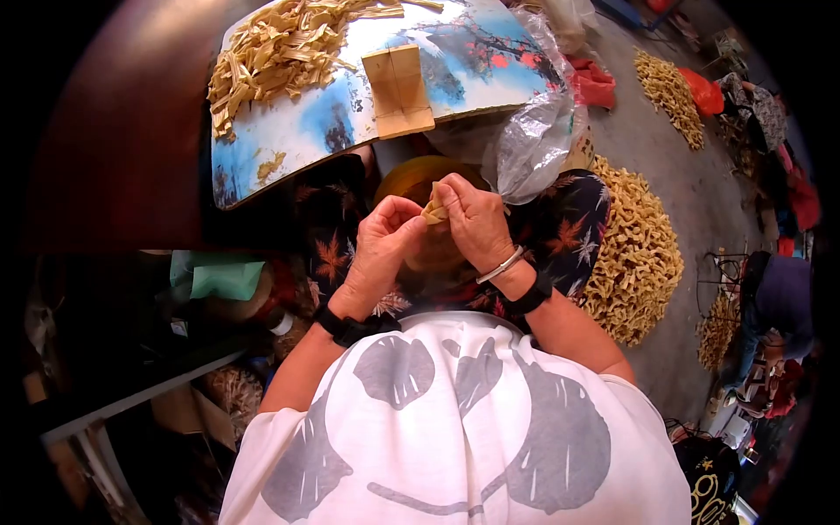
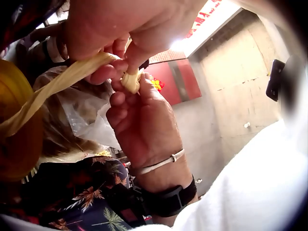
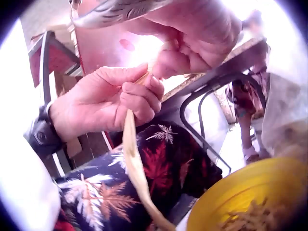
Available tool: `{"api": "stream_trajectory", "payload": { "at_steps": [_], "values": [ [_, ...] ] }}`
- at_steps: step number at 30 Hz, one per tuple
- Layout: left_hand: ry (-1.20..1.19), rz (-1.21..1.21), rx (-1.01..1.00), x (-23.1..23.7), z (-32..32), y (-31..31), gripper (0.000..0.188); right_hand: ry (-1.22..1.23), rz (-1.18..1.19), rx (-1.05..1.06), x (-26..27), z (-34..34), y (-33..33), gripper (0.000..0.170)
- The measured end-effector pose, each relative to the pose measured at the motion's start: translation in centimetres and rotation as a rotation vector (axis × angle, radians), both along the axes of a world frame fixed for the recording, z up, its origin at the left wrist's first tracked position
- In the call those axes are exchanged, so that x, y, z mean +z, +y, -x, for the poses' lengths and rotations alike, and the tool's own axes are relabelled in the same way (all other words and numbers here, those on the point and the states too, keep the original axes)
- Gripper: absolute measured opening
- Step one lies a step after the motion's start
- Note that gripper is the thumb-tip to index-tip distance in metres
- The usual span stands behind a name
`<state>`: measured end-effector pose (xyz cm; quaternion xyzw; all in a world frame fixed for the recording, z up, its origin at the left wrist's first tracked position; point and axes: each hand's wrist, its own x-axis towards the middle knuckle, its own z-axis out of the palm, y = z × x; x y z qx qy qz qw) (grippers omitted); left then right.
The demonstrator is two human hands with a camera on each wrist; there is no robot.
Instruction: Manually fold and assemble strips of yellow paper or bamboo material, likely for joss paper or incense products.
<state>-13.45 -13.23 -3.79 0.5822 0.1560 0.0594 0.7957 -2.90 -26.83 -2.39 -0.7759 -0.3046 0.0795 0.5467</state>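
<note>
A pale yellow strip [image 3: 136, 173] hangs from the left hand [image 3: 108, 98] in the right wrist view, and its upper end lies between the two hands. In the head view the left hand [image 1: 385, 245] pinches the strip's folded part [image 1: 434, 208] from the left, while the right hand [image 1: 477, 223] grips it from the right with curled fingers. The left wrist view shows a knotted or folded bit [image 2: 131, 82] at the fingertips of the right hand [image 2: 147, 120], with the strip [image 2: 57, 86] trailing off to the left. Both hands are above the yellow bowl [image 3: 231, 187].
A painted board [image 1: 324, 131] at the top holds a heap of dry strips [image 1: 280, 57] and a small wooden stand [image 1: 398, 87]. Clear plastic [image 1: 534, 144] lies at its right. A large pile of twisted pieces [image 1: 634, 254] covers the floor on the right; a person [image 1: 783, 297] is beyond.
</note>
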Motion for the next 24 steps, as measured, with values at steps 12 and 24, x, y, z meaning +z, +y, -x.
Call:
{"api": "stream_trajectory", "payload": {
  "at_steps": [12,24],
  "values": [
    [0.054,0.089,0.027,1.5,0.5,0.0,0.01,0.67,-0.227,0.199,-0.5,-0.9,-0.9,0.01],
    [-0.026,-0.335,0.067,1.6,0.5,-1.1,0.013,0.376,-0.183,-0.107,0.3,-0.8,0.4,0.018]
  ]
}}
